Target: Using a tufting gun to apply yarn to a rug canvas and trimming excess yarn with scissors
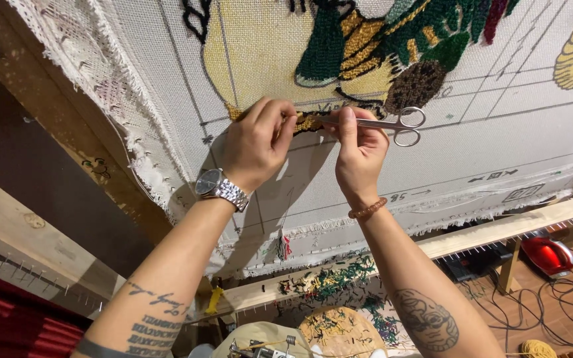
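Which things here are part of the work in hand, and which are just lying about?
In use:
left hand pinching yellow tufted yarn
right hand holding silver metal scissors
white stretched backing cloth

Lying about:
green and yellow yarn scraps
red rounded appliance
black floor cables

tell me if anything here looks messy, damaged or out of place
Yes: green and yellow yarn clippings lie scattered on the wooden frame rail and the surface below the cloth. The backing cloth has a frayed, ragged edge along the left side. The scissors in the right hand look fine.
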